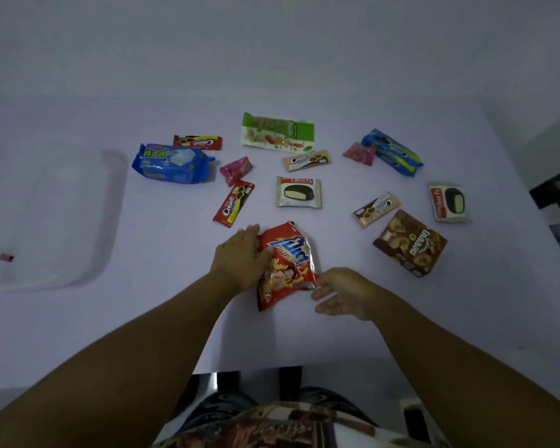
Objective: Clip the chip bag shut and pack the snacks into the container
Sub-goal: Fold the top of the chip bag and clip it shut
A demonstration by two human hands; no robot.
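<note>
A red chip bag [286,263] lies on the white table [162,324] in front of me. My left hand [240,258] grips the bag's left edge, thumb on its front. My right hand [343,294] hovers open at the bag's lower right corner, fingertips close to the foil edge. A clear container [110,221] sits at the far left with a small pink object [6,257] inside. Snacks lie scattered beyond: a blue pack [172,164], a green bag [277,132], a Choco Pie [298,192] and a brown box [409,244].
More snacks lie around: red Cream-O packs [233,203] [198,142], pink wrappers [236,169] [359,153], beige Cream-O packs [307,160] [376,209], a blue cookie pack [392,152], a second Choco Pie [450,202]. The table's near edge [246,370] is above my lap.
</note>
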